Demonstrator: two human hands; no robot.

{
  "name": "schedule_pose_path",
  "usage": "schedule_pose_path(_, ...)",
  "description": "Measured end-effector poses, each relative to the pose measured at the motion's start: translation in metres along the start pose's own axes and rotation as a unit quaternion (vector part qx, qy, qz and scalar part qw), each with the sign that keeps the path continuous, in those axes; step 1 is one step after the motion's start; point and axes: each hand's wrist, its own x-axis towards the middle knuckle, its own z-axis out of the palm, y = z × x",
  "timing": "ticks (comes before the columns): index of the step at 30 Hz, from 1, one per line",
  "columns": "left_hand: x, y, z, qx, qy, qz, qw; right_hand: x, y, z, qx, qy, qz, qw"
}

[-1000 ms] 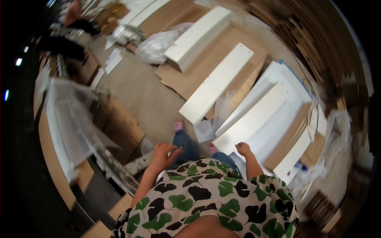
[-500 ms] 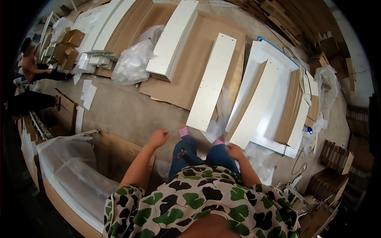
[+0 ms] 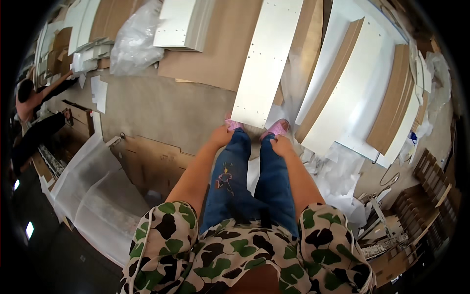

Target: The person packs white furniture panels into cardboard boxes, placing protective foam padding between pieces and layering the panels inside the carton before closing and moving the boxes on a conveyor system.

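We see our left hand [image 3: 221,135] hanging low beside the left leg of the blue jeans [image 3: 245,181], fingers curled loosely and gripping nothing; its fingertips are just beside the left pink shoe [image 3: 233,124]. Our right hand [image 3: 282,146] hangs by the right leg, also loosely curled and empty, just below the right pink shoe [image 3: 277,128]. The two hands are apart, one on either side of the legs.

Directly ahead of the shoes lies the long white drilled board [image 3: 268,59], flat on a brown cardboard sheet [image 3: 230,44] on the grey concrete floor [image 3: 166,110]; its near end almost meets the toes. To the right of it a wider white panel [image 3: 342,98] lies flat with a narrow brown strip [image 3: 328,83] across it, and crumpled clear plastic wrap [image 3: 338,171] lies at its near edge. Toward the far left of the floor sit a clear plastic bag [image 3: 134,41] and a stack of white boards [image 3: 183,22]. At our left lies flattened cardboard [image 3: 152,161] with a plastic sheet [image 3: 93,196] on it. At the far left edge another person [image 3: 34,117] bends over.
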Motion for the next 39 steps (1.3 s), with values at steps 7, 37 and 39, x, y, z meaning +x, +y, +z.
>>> schedule_pose_path(7,0.086,-0.005,0.065,-0.018,0.030,-0.095,0.995,0.077,0.028,0.037,0.151,0.018,0.067,0.986)
schedule_pose_path(37,0.109,0.309,0.084,-0.337,0.165,-0.098,0.922,-0.032,0.111,-0.088,0.500,0.382,0.180,0.756)
schedule_pose_path(39,0.111,0.330,0.108,-0.331,0.135,-0.054,0.932,-0.042,0.129,-0.090,0.498,0.409,0.192,0.740)
